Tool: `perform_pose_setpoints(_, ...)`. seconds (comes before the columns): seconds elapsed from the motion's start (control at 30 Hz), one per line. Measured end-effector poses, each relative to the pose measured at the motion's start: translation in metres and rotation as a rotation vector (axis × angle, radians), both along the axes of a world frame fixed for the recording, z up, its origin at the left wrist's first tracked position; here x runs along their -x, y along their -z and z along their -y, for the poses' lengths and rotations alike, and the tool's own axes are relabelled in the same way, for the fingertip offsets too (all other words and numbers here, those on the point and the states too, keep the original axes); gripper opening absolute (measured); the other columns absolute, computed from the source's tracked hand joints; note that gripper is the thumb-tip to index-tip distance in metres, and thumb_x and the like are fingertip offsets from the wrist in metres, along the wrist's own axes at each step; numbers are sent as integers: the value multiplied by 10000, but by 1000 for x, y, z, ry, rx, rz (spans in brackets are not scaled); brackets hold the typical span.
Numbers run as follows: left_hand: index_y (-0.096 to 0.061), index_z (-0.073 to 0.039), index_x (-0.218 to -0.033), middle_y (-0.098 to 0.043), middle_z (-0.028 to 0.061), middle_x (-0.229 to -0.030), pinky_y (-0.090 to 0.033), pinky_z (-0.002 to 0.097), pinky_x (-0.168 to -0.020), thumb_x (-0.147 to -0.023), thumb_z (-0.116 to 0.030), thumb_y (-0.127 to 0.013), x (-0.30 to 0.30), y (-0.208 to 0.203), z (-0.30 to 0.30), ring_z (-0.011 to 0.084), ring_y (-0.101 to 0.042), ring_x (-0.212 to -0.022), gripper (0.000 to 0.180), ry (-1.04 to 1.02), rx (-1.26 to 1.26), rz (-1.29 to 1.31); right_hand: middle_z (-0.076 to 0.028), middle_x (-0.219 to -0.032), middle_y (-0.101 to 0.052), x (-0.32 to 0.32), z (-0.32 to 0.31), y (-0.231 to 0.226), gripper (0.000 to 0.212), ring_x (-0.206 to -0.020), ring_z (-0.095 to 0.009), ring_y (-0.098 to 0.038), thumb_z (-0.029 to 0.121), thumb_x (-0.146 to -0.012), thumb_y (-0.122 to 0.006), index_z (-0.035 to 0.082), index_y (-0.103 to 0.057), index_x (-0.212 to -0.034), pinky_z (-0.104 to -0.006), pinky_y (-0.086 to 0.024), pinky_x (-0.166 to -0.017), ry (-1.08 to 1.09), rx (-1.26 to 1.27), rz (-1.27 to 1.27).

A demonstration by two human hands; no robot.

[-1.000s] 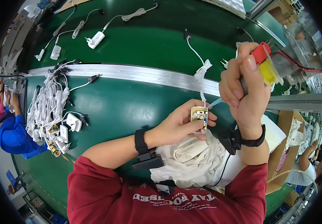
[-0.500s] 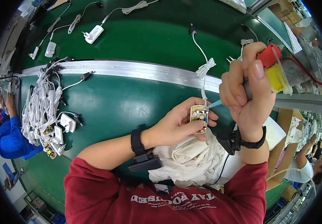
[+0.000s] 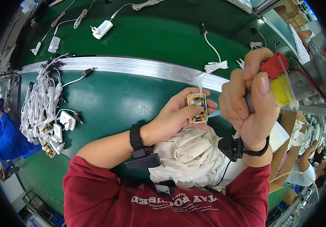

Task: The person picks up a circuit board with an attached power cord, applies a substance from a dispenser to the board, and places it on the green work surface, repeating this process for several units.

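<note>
In my left hand (image 3: 170,115) is an opened white power adapter (image 3: 190,109), its circuit board facing up. The thumb lies over the board and fingers support the far side. A white cord leaves its top end toward the metal rail. My right hand (image 3: 252,90) is closed around a glue dispenser (image 3: 282,92) with red and yellow parts, a grey body and wires. Its tapered blue nozzle (image 3: 215,114) points at the adapter's lower right edge; whether it touches is unclear. Beneath both hands lies a bundle of cream cloth (image 3: 187,159).
At left lies a heap of white cords and adapters (image 3: 42,102), some with bare boards. A metal rail (image 3: 132,66) crosses the green bench. Beyond it are more corded adapters (image 3: 102,29). A cardboard box (image 3: 284,159) stands at right; other people sit at both sides.
My left hand has brought the adapter slightly up and left, turning it a little. The nozzle, earlier at the board's upper right corner, now sits near its lower right edge.
</note>
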State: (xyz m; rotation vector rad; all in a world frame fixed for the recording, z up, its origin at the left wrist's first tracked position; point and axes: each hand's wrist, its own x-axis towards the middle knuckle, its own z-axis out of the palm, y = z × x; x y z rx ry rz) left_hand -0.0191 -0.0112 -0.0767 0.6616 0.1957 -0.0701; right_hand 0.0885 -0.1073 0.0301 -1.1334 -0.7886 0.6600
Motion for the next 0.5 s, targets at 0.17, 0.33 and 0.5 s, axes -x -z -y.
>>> perform_pose_setpoints(0.17,-378,-61,-1292,-540,146,-1201,-551,366,-833,-928,-52,-428,1,0,-1,225,-556,-1113,368,-14,32,3,32,-474,-308,-1,-2,3,267,-356,-52,-257,360,-969,-408,105,-339,-932,-216,-214,-341,31,-27,26)
perform_pose_setpoints(0.33,-379,-60,-1293,-544,145,-1195,-553,363,-829,-926,-55,-439,0,-2,-1,224,-562,-1105,372,-16,48,0,31,-479,-316,-2,-1,2,269,-358,-53,-262,364,-971,-399,103,-339,-952,-217,-210,-340,16,-6,18)
perform_pose_setpoints(0.5,-375,-54,-1295,-530,151,-1213,-542,384,-853,-941,-94,-439,1,-3,-1,229,-544,-1129,363,-12,38,11,28,-489,-327,-2,0,-6,282,-364,-51,-268,374,-973,-390,98,-334,-970,-213,-220,-346,6,60,88)
